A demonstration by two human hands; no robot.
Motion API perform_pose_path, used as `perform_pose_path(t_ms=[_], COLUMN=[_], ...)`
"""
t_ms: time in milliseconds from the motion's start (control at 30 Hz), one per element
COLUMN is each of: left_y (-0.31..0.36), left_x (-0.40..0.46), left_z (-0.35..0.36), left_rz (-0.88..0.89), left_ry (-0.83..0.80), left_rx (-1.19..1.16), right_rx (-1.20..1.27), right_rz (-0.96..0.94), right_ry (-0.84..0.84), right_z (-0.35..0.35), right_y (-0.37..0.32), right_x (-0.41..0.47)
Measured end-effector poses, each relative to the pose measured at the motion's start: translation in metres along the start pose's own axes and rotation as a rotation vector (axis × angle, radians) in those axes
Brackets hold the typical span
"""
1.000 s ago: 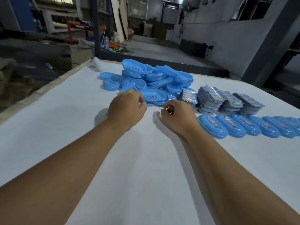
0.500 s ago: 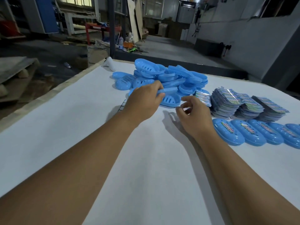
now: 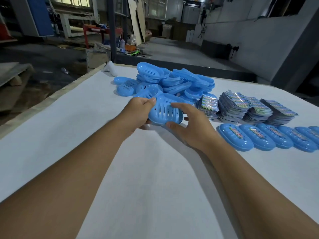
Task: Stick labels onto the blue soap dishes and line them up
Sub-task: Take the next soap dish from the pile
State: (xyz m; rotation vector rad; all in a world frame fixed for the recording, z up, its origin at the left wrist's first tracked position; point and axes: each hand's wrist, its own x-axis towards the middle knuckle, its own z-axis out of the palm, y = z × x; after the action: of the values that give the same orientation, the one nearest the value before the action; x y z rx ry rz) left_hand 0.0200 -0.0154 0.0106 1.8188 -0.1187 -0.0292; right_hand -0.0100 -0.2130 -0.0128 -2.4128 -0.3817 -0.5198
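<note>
A slotted blue soap dish (image 3: pixel 164 111) is held just above the white table, in front of a heap of unlabelled blue soap dishes (image 3: pixel 172 81). My left hand (image 3: pixel 138 112) grips its left end, thumb on top. My right hand (image 3: pixel 191 125) cups its right end, fingers over the rim and thumb under the near edge. Stacks of shiny printed labels (image 3: pixel 241 107) stand to the right of the heap. In front of them, several labelled dishes (image 3: pixel 259 138) lie side by side in a row that runs off the right edge.
The white table (image 3: pixel 146 178) spreads wide towards me. Its left edge (image 3: pixel 51 97) drops to a dark workshop floor. A white object (image 3: pixel 110 68) lies at the far left corner. A grey wall and a dark post stand beyond the far right.
My left hand has pulled one dish out of the heap towards me. My right hand, earlier curled beside the heap, has opened and closed round the dish's right end.
</note>
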Motion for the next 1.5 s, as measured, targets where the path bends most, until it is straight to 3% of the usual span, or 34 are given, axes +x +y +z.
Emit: perform_pose_path(t_ms=[200,333,467,633,800,967,1500], left_y=[-0.011,-0.016,-0.016,-0.016,-0.016,-0.016,-0.016], left_x=[0.005,0.001,0.001,0.002,0.001,0.002,0.001], left_z=[0.000,-0.004,-0.001,0.000,0.000,0.001,0.004], left_rz=[0.060,0.176,0.230,0.239,0.269,0.287,0.294], left_ry=[-0.006,-0.176,-0.228,-0.244,-0.252,-0.257,-0.264], left_rx=[0.083,0.441,0.604,0.642,0.683,0.723,0.701], right_rx=[-0.079,-0.119,-0.126,-0.084,-0.170,-0.234,-0.369], right_rz=[0.077,0.107,0.115,0.152,0.255,0.468,0.465], right_ry=[-0.091,-0.151,-0.179,-0.142,0.233,0.201,0.222], right_z=[-0.005,-0.013,-0.017,-0.017,-0.022,-0.028,-0.033], right_y=[0.005,0.013,0.018,0.014,0.021,0.037,0.038], right_x=[0.000,-0.003,-0.004,-0.004,0.011,0.019,0.022])
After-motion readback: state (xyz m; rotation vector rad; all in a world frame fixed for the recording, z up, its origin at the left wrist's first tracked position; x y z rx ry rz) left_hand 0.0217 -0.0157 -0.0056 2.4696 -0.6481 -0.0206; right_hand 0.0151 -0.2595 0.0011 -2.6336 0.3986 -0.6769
